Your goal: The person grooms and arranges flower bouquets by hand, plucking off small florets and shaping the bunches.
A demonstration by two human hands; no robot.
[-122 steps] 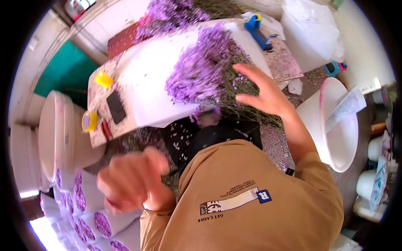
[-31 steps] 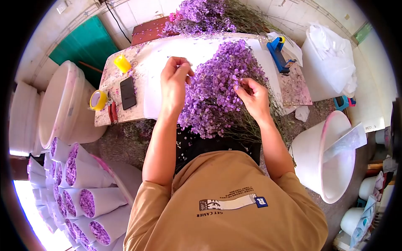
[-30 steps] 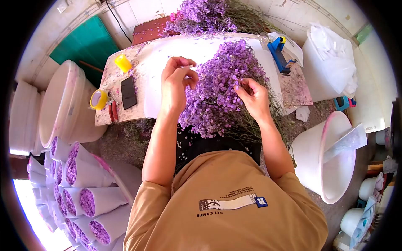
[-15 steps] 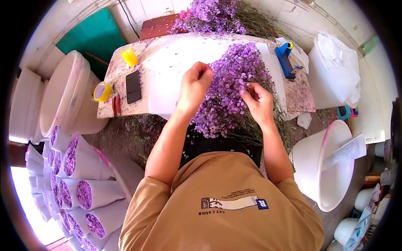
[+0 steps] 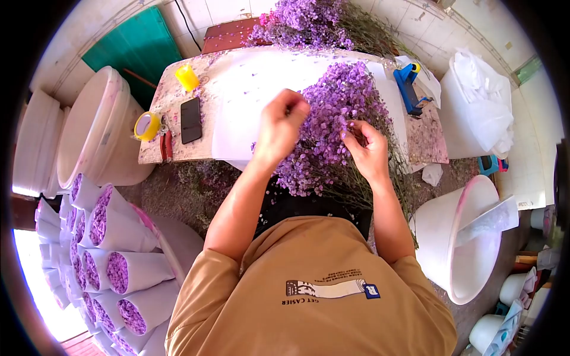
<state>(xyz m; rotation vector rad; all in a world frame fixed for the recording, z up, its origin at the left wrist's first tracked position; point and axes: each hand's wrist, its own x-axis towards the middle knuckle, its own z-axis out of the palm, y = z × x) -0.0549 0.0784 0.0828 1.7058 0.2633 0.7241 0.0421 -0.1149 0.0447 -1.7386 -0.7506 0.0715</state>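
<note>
A big bunch of small purple flowers [image 5: 338, 107] lies over the table's front edge, its blooms facing up and its thin green stems [image 5: 380, 172] trailing down at the right. My left hand [image 5: 280, 127] is closed just above the bunch's left side, fingers curled in; whatever they hold is hidden. On the right of the bunch, my right hand [image 5: 369, 148] pinches a small purple flower sprig [image 5: 344, 127] between thumb and fingertips. White paper [image 5: 237, 113] covers the table beneath.
A phone [image 5: 190, 120], yellow tape roll [image 5: 147, 126] and red-handled pliers [image 5: 166, 145] lie at left; a blue tape dispenser [image 5: 408, 88] stands at right. Wrapped bouquets [image 5: 136, 273] crowd the lower left. White tubs [image 5: 469, 237] flank me. More purple flowers [image 5: 309, 24] lie behind the table.
My left hand has shifted slightly right, its wrist turned a little. My right hand stays at the bunch, nearly unmoved. The whole view has shifted slightly.
</note>
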